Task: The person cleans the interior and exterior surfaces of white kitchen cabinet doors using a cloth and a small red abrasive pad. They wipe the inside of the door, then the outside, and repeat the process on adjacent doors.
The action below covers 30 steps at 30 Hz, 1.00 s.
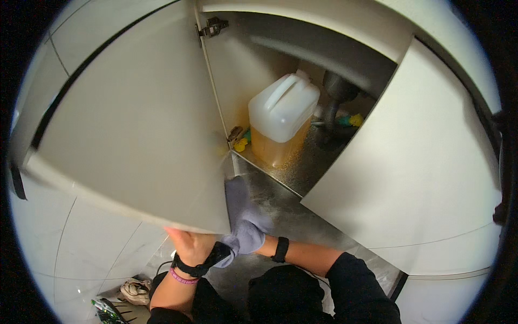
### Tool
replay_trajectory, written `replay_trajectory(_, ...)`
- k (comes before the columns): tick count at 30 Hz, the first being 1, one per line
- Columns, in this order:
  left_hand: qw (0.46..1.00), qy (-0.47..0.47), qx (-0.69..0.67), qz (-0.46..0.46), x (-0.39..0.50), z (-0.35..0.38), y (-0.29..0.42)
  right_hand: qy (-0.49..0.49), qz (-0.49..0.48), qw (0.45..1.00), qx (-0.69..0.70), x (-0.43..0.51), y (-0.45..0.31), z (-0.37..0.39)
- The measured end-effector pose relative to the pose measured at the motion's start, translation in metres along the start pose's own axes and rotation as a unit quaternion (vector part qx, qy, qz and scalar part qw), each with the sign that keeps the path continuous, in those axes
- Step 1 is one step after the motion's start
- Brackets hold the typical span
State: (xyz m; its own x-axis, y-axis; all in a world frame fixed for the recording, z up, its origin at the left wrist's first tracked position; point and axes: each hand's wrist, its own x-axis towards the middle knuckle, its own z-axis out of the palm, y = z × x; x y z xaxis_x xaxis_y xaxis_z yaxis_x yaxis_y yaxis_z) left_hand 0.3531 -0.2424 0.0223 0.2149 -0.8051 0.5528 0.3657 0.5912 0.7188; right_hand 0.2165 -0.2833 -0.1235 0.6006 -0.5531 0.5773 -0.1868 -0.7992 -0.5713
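Note:
A white cabinet door [137, 121] swings out on the left, held at its near edge by my left hand [194, 245]; the fingers are partly hidden behind the door. My right hand [262, 243] holds a grey-purple cloth [245, 229] against the door's lower corner, and the cloth covers most of that hand. Part of the cloth is blurred. Inside the open cabinet stands a translucent plastic jug [283, 113] with amber liquid in its lower part, upright and apart from both hands.
Right of the opening is another white cabinet door [404, 162]. A dark drain pipe [332, 115] descends behind the jug. Yellow-and-green items [240, 143] lie at the cabinet's left corner. A metal hinge [213, 27] joins the open door. Shoes [135, 290] sit on the floor, lower left.

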Motion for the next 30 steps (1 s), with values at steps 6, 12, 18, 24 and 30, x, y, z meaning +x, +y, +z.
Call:
replay_trajectory(6, 0.993, -0.033, 0.044, -0.106, 0.015, 0.027, -0.011, -0.095, 0.244, 0.955, 0.141, -0.030, 0.000, -0.020)
replay_trajectory(12, 0.937, -0.174, 0.278, 0.118, 0.021, 0.056, -0.017, -0.027, 0.263, 0.960, 0.090, -0.015, -0.055, -0.108)
replay_trajectory(18, 0.956, -0.123, 0.254, 0.085, 0.000, 0.102, -0.023, 0.044, 0.253, 0.965, -0.053, 0.040, -0.132, -0.186)
replay_trajectory(24, 0.981, -0.183, 0.066, -0.018, -0.017, 0.132, -0.031, -0.246, 0.241, 0.808, -0.478, 0.072, -0.206, -0.241)
replay_trajectory(30, 0.811, -0.251, -0.360, -0.386, -0.038, 0.131, -0.032, -0.433, 0.226, 0.814, -0.314, 0.111, -0.203, -0.265)
